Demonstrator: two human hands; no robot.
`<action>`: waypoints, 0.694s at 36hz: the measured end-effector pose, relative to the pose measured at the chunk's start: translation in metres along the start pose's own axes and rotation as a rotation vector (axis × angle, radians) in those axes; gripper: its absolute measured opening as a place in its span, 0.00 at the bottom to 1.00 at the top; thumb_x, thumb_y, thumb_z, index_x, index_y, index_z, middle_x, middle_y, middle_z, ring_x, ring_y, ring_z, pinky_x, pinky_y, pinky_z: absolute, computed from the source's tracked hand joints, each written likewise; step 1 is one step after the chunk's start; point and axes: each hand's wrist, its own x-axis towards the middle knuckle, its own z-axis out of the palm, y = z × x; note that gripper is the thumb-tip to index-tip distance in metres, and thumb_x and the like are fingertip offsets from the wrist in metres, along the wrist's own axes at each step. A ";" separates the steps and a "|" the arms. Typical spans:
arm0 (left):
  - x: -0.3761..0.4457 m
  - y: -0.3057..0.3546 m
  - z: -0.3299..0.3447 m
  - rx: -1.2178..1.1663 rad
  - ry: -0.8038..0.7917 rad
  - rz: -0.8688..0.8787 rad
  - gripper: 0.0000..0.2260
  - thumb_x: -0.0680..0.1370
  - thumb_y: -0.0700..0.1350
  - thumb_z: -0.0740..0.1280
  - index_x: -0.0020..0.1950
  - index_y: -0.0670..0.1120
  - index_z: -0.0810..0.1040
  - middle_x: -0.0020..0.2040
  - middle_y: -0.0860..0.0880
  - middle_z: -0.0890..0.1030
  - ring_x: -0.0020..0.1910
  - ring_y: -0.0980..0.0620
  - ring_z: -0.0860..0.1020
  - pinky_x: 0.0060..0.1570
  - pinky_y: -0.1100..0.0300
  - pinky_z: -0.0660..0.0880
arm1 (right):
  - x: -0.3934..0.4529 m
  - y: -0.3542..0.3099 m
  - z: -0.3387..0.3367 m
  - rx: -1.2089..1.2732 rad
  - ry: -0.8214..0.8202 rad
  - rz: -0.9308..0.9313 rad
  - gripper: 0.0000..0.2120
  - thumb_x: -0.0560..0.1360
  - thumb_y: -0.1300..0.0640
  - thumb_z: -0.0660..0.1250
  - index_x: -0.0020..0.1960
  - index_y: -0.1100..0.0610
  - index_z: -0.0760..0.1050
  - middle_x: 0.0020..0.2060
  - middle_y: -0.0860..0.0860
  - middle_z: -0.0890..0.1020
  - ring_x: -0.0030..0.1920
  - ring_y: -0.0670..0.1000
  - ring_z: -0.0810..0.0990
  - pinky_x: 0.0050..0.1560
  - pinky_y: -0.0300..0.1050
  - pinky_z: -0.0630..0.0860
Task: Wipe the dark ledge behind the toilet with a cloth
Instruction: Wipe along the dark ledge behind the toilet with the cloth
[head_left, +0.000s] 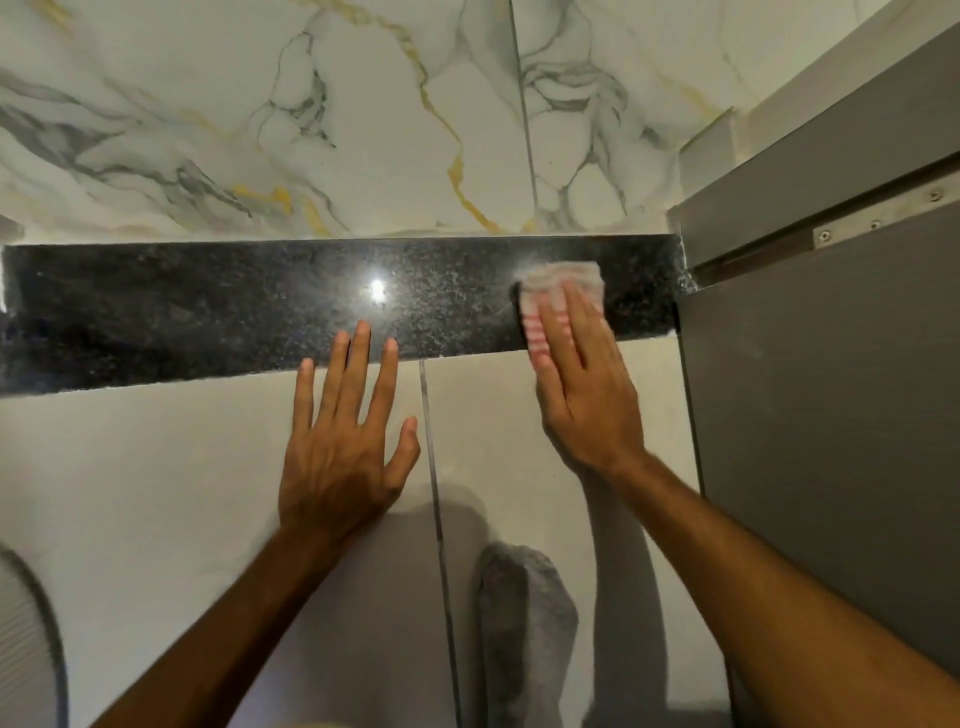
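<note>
The dark ledge runs as a speckled black band across the middle of the frame, from the left edge to the grey panel at the right, where it stops against the panel's vertical edge. Above it rises the marble-veined wall; below its front edge drops a pale tiled face with one vertical grout line.

The cloth, pale with pink stripes, lies on the ledge toward its right end, just short of the panel. The right hand presses it flat, fingers extended on top of it rather than curled around it.

The left hand is spread open and empty over the tiled face, its fingertips reaching the ledge's front edge near centre frame. The ledge left of this hand lies bare, with a bright light reflection near its middle.
</note>
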 end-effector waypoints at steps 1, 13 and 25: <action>0.000 0.000 -0.001 -0.001 -0.007 -0.001 0.34 0.88 0.59 0.53 0.90 0.43 0.54 0.90 0.37 0.53 0.90 0.38 0.51 0.88 0.36 0.46 | -0.013 0.003 -0.002 0.004 0.013 0.081 0.31 0.90 0.47 0.54 0.91 0.49 0.49 0.90 0.47 0.52 0.90 0.51 0.51 0.89 0.57 0.60; 0.000 0.001 -0.002 -0.030 0.012 -0.008 0.33 0.88 0.57 0.51 0.90 0.44 0.54 0.90 0.37 0.53 0.90 0.38 0.52 0.88 0.36 0.47 | 0.068 -0.035 0.010 -0.038 0.114 0.222 0.30 0.91 0.47 0.52 0.91 0.54 0.49 0.90 0.53 0.51 0.90 0.56 0.51 0.91 0.55 0.54; 0.002 0.003 -0.011 -0.047 -0.028 -0.036 0.34 0.87 0.58 0.52 0.90 0.44 0.55 0.90 0.38 0.54 0.90 0.38 0.53 0.88 0.36 0.49 | 0.018 -0.035 0.008 -0.079 0.188 0.535 0.31 0.91 0.46 0.52 0.90 0.56 0.50 0.89 0.57 0.54 0.90 0.60 0.54 0.89 0.61 0.59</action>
